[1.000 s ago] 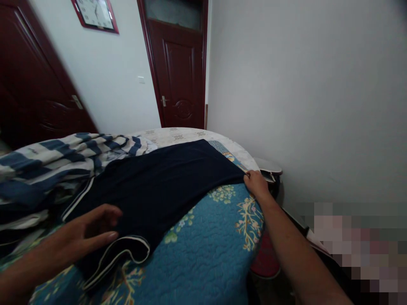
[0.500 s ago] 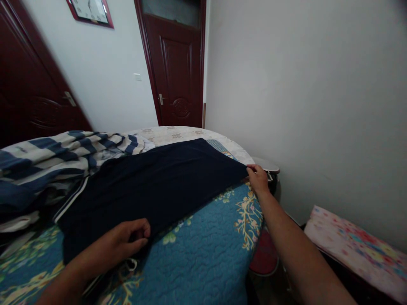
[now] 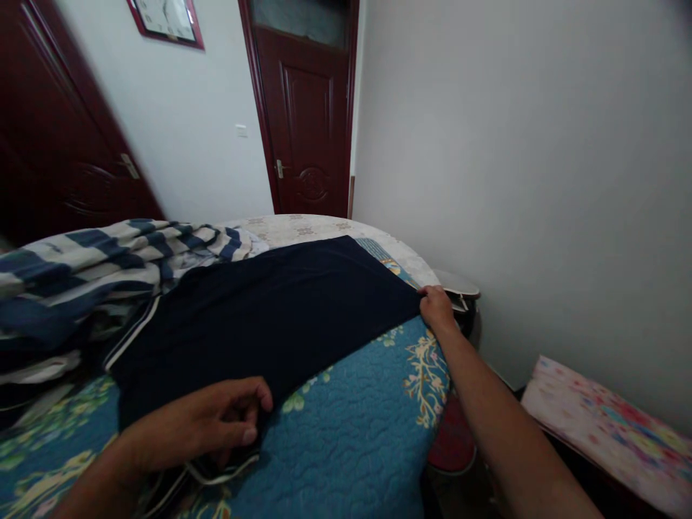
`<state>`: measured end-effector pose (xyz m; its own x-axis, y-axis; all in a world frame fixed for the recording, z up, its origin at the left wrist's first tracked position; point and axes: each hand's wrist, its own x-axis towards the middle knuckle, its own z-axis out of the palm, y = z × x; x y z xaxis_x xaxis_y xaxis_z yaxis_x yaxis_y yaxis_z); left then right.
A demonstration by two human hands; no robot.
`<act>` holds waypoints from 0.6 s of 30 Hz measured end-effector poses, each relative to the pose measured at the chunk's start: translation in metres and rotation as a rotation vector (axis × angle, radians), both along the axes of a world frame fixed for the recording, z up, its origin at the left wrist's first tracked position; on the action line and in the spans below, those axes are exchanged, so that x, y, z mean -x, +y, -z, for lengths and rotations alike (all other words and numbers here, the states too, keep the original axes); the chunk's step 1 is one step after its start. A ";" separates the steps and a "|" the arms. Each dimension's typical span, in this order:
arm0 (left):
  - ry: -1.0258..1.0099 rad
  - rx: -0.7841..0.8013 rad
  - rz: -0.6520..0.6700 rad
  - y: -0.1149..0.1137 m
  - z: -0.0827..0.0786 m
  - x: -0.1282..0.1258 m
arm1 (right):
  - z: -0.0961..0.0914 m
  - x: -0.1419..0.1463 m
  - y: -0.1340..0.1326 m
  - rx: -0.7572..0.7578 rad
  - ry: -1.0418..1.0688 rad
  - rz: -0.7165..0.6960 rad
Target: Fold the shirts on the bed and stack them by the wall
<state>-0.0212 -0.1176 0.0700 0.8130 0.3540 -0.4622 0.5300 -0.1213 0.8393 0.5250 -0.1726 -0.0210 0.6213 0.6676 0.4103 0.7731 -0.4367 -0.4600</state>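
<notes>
Navy garment (image 3: 270,317) stretched over a blue quilt (image 3: 357,432), left hand (image 3: 205,422) pinching its near hem, right hand (image 3: 435,306) clamping the far corner; an uneven tug could bunch it.

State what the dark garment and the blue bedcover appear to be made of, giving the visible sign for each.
Dark garment: probably soft matte knit; it drapes limp, without shine. Blue bedcover: likely quilted cloth; stitched ripples puff its surface.

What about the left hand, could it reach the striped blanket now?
Probably yes: the left hand grips the near edge of the dark garment, and the striped blanket lies just beyond, only flat cloth between. It would need to let go first.
</notes>
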 end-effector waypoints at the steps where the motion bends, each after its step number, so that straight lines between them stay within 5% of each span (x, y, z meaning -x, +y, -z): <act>1: 0.009 0.010 -0.011 -0.001 -0.004 -0.001 | 0.001 0.001 0.000 0.019 -0.017 0.000; 5: -0.009 -0.070 -0.114 0.008 -0.018 -0.007 | 0.004 0.002 -0.003 0.044 -0.045 0.022; 9: -0.129 -0.417 -0.278 0.038 -0.015 -0.021 | 0.005 0.005 -0.006 0.101 -0.080 0.070; 13: -0.146 -0.802 -0.336 0.068 0.016 -0.029 | 0.003 0.011 -0.009 0.198 -0.104 0.127; 18: 0.010 -1.009 -0.288 0.075 0.065 -0.025 | -0.004 0.011 -0.009 0.302 -0.142 0.152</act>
